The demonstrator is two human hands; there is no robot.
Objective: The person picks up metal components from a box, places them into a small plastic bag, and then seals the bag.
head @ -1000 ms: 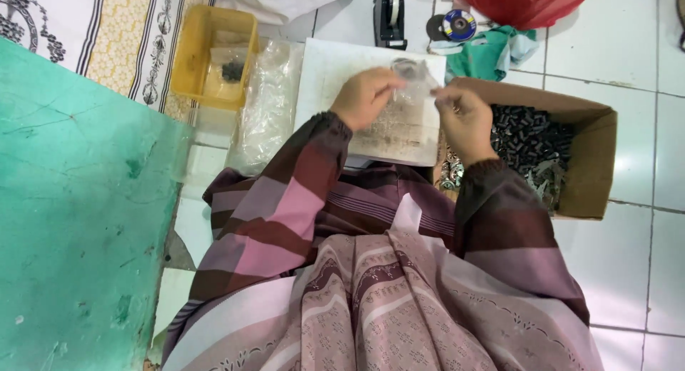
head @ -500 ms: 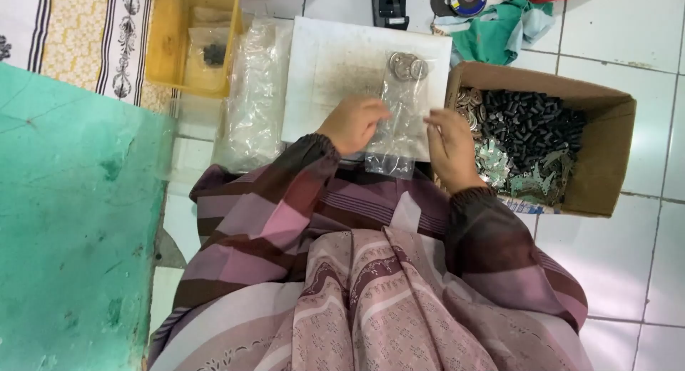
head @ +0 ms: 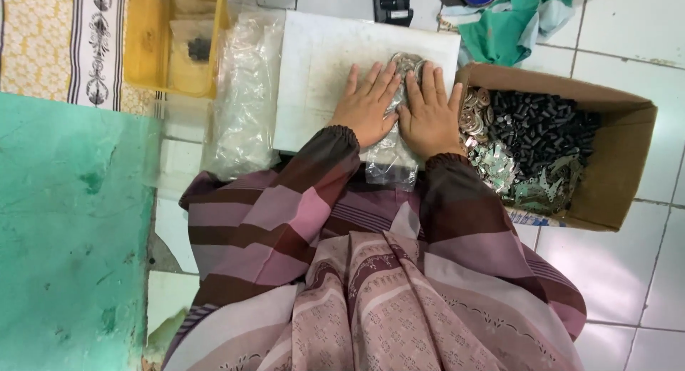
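Pressing flat with fingers spread, our left hand (head: 366, 103) and right hand (head: 430, 108) flank the clear bag (head: 391, 153), running lengthwise toward lower frame.

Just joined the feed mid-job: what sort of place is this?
Likely a small home workshop for packing parts, worked on a tiled floor: a cardboard box of small metal and black parts, clear bags, a white board.

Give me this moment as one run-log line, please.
left hand: flat on clear bag | right hand: flat on bag | bag on white board | cardboard box right
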